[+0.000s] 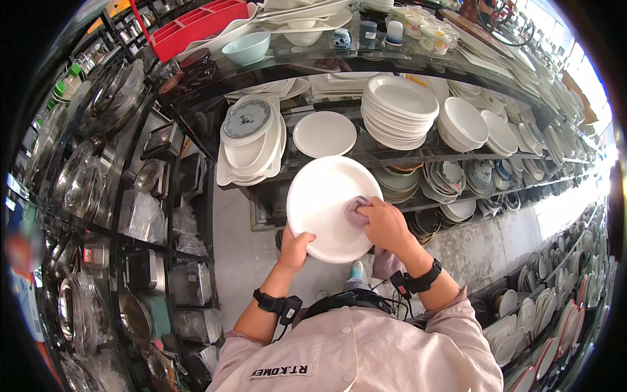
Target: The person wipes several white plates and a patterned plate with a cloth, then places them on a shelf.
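Note:
A round white plate [325, 201] with a raised rim is held up in front of my body. My left hand [294, 249] grips its lower left edge, the thumb lying over the rim. In my right hand [387, 220] is a bunched greyish-purple cloth [358, 210], pressed against the right side of the plate's face. Part of the cloth hangs below that hand. Just beyond the held plate, another white plate [325, 134] lies flat on the dark shelf. To its right rises a tall stack of white plates [402, 110].
Stacked white dishes [250, 147] sit at the shelf's left end, white bowls [463, 125] at its right. The upper shelf carries a pale blue bowl [247, 48] and a red divided box [198, 27]. Racks of metal pans [134, 313] stand left; another person [24, 274] is at far left.

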